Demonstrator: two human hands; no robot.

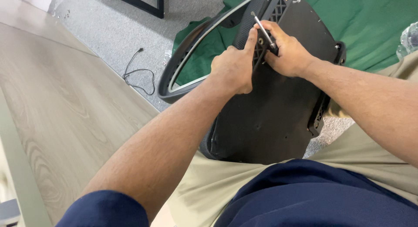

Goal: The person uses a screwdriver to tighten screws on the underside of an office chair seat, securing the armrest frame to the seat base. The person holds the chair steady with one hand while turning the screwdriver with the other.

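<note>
Item: black plastic chair seat underside (270,118), resting on my lap, over green cloth (370,31). Right hand (289,55) fingers closed round slim silver metal hex key (263,31). Left hand (235,68) curled, forefinger steadying ribbed bracket (278,9). I judge: keep key square in bolt, turn slowly.

No labels, signs or screens. Only possible package: a crumpled clear plastic wrapper (409,39) at the far right edge of the green cloth (370,26) (mostly cut off, contents can't be told).
</note>
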